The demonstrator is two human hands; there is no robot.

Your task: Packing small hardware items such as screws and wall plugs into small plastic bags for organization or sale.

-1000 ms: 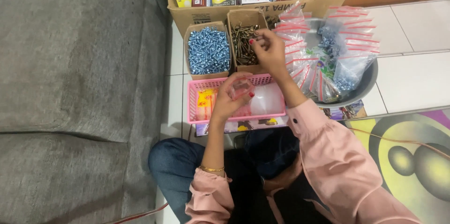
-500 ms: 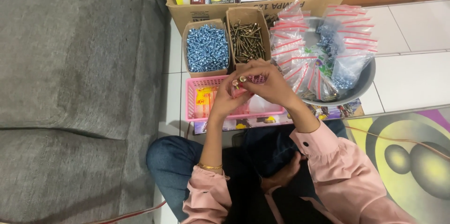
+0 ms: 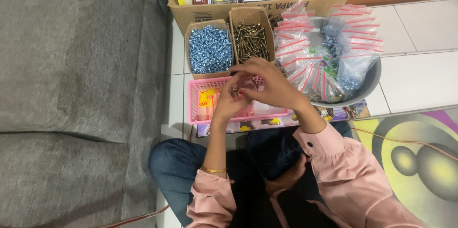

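**Hands met over the pink basket on a tiled floor**

White floor tiles (image 3: 420,73) filled the right of the frame, a grey fabric sofa (image 3: 71,89) the left. At centre, the left hand (image 3: 229,101) and right hand (image 3: 272,85) closed together around a small clear bag (image 3: 243,84) above a pink plastic basket (image 3: 200,113). Above stood cardboard boxes of shiny blue screws (image 3: 209,49) and dark screws (image 3: 251,41); right, a metal bowl (image 3: 367,82) held filled bags.

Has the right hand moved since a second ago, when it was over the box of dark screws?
Yes. The right hand has drawn back from the box of dark screws toward the person, meeting the left hand over the pink basket.
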